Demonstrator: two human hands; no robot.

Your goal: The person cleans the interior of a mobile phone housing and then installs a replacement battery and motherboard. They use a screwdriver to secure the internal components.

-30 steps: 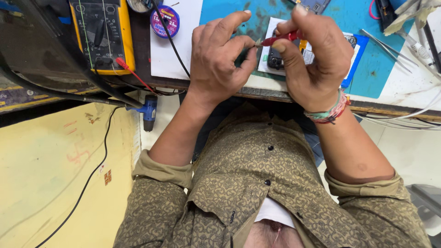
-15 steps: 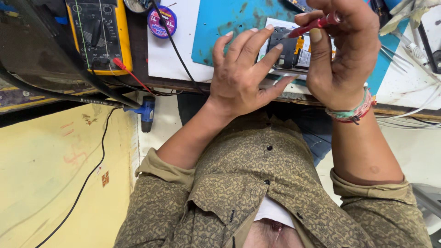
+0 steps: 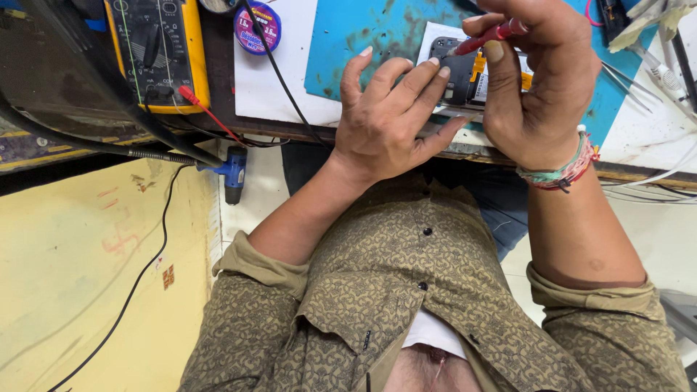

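Under the flat, spread left hand, opened phone; right hand pinching red screwdriver.

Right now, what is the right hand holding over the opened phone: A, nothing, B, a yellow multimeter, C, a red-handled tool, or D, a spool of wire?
C: the right hand pinches a red-handled tool whose tip points at the opened phone, while the left hand steadies the phone with its fingertips.
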